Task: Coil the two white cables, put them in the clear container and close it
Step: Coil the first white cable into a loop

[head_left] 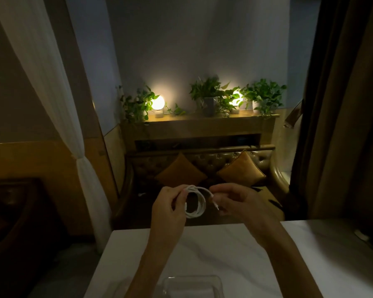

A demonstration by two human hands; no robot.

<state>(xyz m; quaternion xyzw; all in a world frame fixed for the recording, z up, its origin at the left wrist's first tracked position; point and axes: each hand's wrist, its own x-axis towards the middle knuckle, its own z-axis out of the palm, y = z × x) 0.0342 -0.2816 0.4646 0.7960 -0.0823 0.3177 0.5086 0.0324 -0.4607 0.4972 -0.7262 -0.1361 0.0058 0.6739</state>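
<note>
Both hands are up in the air past the far edge of the table (235,250); left hand (168,206) pinches the top of the coiled white cable (195,203) so the loops hang below it like an upright ring; right hand (235,201) is pinched on the loose plug end just beside the coil. The clear container (192,286) sits on the table straight below and toward the body, between the forearms, looks open but hard to tell; second cable isn't visible; left hand's got the coil, so I'd guess it does the drop.
</note>
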